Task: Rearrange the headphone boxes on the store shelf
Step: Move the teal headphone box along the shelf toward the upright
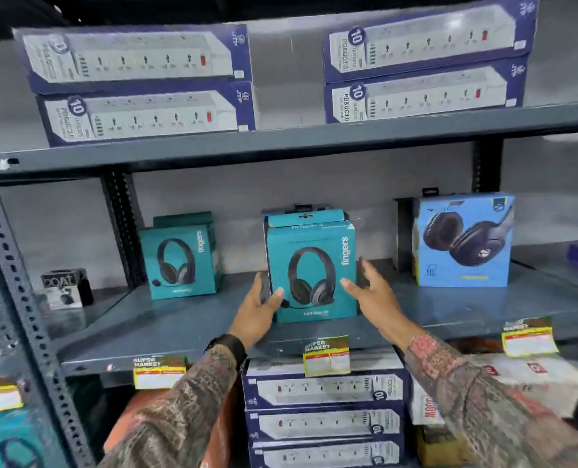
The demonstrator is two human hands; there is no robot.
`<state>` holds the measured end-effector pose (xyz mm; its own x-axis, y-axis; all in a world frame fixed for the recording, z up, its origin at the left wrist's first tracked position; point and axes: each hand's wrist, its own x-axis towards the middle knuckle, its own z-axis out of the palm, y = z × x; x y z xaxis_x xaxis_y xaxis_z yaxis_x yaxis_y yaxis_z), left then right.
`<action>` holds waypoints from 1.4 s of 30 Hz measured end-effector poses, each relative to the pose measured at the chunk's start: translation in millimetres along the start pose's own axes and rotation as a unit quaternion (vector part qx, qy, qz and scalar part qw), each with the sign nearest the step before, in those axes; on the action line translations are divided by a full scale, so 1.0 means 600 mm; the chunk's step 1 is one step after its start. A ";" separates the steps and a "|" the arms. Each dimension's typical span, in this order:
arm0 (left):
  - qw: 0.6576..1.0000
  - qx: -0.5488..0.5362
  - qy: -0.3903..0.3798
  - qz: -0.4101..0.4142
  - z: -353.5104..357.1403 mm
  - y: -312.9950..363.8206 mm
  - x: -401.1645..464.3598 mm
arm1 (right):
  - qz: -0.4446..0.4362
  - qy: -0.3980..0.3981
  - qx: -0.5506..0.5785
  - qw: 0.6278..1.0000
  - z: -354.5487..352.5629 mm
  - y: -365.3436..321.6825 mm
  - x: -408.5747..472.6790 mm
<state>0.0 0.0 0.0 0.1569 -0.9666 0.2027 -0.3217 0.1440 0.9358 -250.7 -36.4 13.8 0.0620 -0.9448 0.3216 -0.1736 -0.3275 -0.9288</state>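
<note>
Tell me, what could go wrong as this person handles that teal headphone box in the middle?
The left hand touches the middle teal box's lower left edge, while the right hand is open beside it, so a one-sided push might twist or tip the box. Another teal box stands close behind it and could be knocked backward. The front box also sits fairly near the shelf's front edge, so pulling might drop it.

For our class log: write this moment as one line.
left hand: touching middle teal headphone box | right hand: open, beside it | shelf: box upright
</note>
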 end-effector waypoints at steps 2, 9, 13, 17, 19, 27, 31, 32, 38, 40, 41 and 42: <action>0.999 -0.018 -0.026 0.038 0.001 0.000 0.008 | 0.002 -0.022 0.033 0.999 0.009 0.006 0.009; 0.996 0.002 0.018 0.091 0.023 0.008 -0.017 | -0.003 -0.020 0.046 0.999 0.008 0.012 0.006; 0.988 -0.051 0.096 0.106 0.024 0.061 -0.070 | -0.042 -0.002 0.057 0.998 -0.024 -0.040 -0.030; 0.981 -0.102 0.108 0.120 0.021 0.110 -0.132 | -0.076 -0.004 0.101 0.992 -0.064 -0.087 -0.087; 0.983 -0.097 0.104 0.118 0.019 0.122 -0.156 | -0.081 -0.009 0.110 0.991 -0.078 -0.096 -0.109; 0.988 -0.078 0.094 0.091 0.017 0.125 -0.181 | -0.065 -0.026 0.104 0.992 -0.090 -0.101 -0.146; 0.989 -0.072 0.093 0.095 0.017 0.125 -0.188 | -0.056 -0.032 0.101 0.993 -0.088 -0.109 -0.157; 0.988 -0.069 0.097 0.095 0.013 0.123 -0.190 | -0.059 -0.029 0.099 0.993 -0.083 -0.110 -0.159; 0.982 -0.065 0.142 0.108 -0.076 0.104 -0.194 | -0.086 -0.053 0.067 0.993 0.017 -0.117 -0.136; 0.980 -0.066 0.160 0.097 -0.132 0.078 -0.186 | -0.091 -0.071 0.050 0.992 0.087 -0.120 -0.118; 0.979 -0.067 0.170 0.089 -0.157 0.062 -0.178 | -0.092 -0.078 0.037 0.992 0.121 -0.119 -0.106; 0.977 -0.064 0.184 0.081 -0.186 0.045 -0.169 | -0.096 -0.088 0.026 0.991 0.160 -0.121 -0.094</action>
<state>79.4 125.8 36.9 0.4466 -0.7908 0.4187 -0.2534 0.3370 0.9068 -147.5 40.8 45.7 0.2602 -0.8487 0.4604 -0.0921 -0.4965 -0.8631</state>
